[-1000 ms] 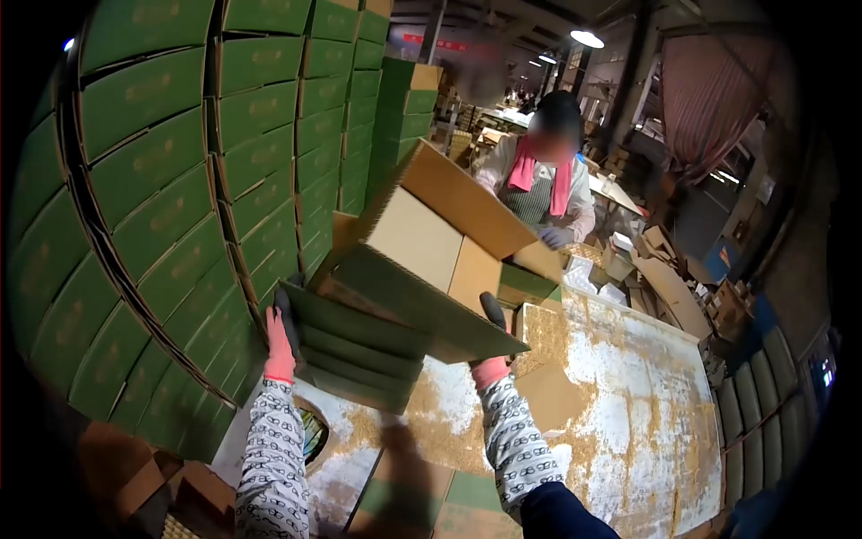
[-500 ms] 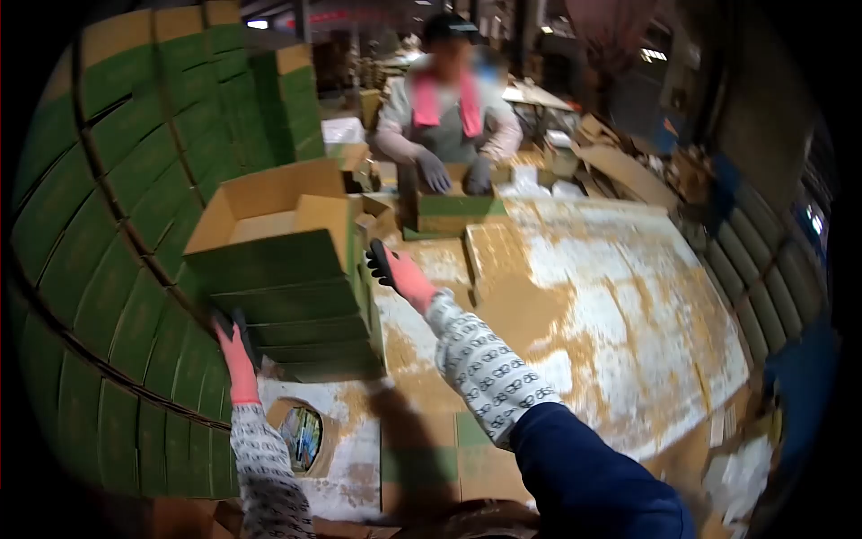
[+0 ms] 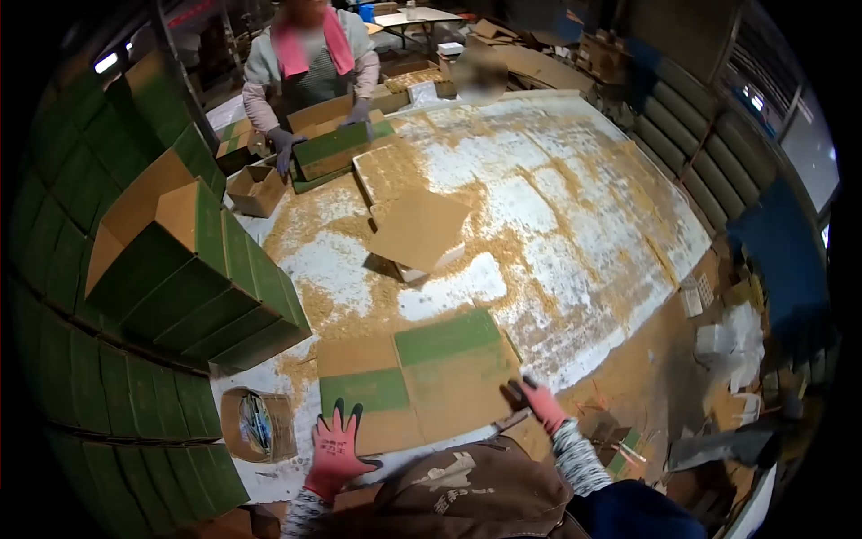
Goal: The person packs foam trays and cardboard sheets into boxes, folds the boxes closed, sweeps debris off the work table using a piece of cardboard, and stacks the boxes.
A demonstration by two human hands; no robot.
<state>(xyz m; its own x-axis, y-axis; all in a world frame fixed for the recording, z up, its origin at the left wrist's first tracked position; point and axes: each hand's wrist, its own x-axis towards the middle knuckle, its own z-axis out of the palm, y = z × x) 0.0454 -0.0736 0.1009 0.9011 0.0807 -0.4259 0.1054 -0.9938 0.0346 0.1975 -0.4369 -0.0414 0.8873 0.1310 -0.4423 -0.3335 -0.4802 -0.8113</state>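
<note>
A flattened green-and-brown cardboard box [image 3: 449,373] lies on the near edge of the worktable [image 3: 539,202]. My left hand [image 3: 338,451], in a pink glove with dark fingertips, rests on its near left corner with the fingers spread. At the near right corner, my right hand [image 3: 537,402] touches the edge of the cardboard, its fingers apart. On the left stands a stack of green boxes [image 3: 202,287], the top one open and showing its brown inside.
Across the table a co-worker [image 3: 310,67] has gloved hands on an open green box [image 3: 334,151]. A small open carton [image 3: 257,190] stands nearby. A brown cardboard piece [image 3: 420,225] lies mid-table, and a cut-down box [image 3: 258,425] of small items sits at the left.
The view has swung right and down. The open box came to rest on the stack, and both my hands left it for the flattened cardboard.
</note>
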